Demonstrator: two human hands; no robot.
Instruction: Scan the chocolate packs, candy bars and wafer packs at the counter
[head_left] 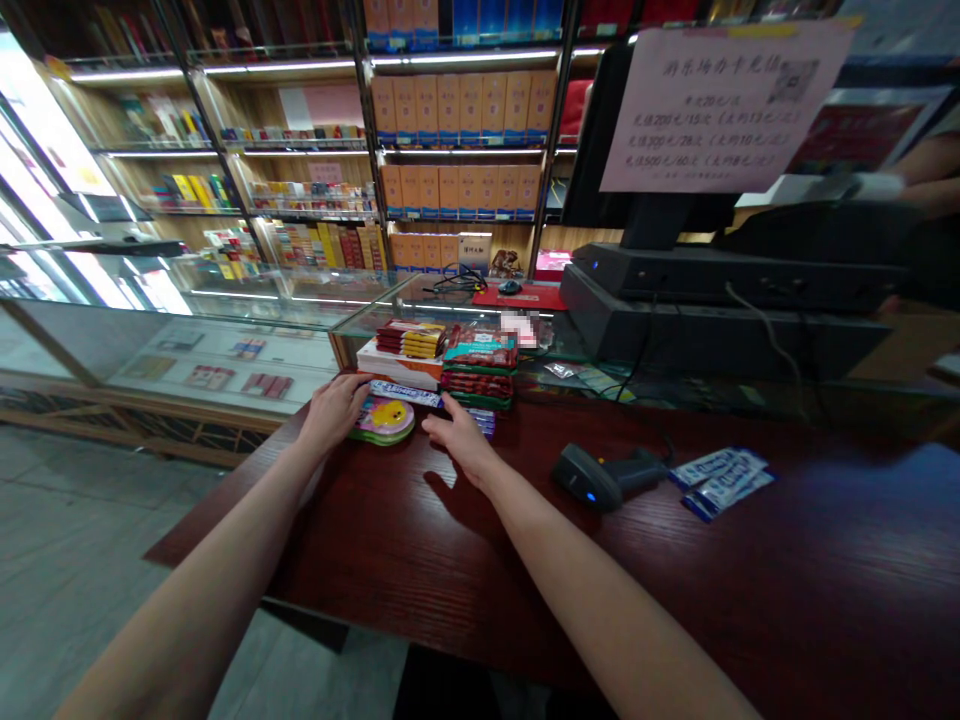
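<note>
A slim blue-and-white packet (407, 393) lies along the front of a white-and-orange box (401, 362). My left hand (337, 408) has its fingers closed at the packet's left end. At the other end, my right hand (466, 442) touches it with the forefinger, its thumb spread apart from it. Just below the packet sits a round-ended, colourful case with a yellow chick (386, 418). Yellow-and-red packs (410, 338) are stacked on the box. Beside them rises a pile of red and green packs (480, 360), with purple packets (484, 422) at its foot.
A barcode scanner (600, 478) and several loose blue-and-white packets (720, 480) lie to the right on the dark wooden counter (450, 560). Behind stand a monitor with a paper notice (720, 110) and a glass display case (225, 350). Part of another person (930, 180) shows at far right.
</note>
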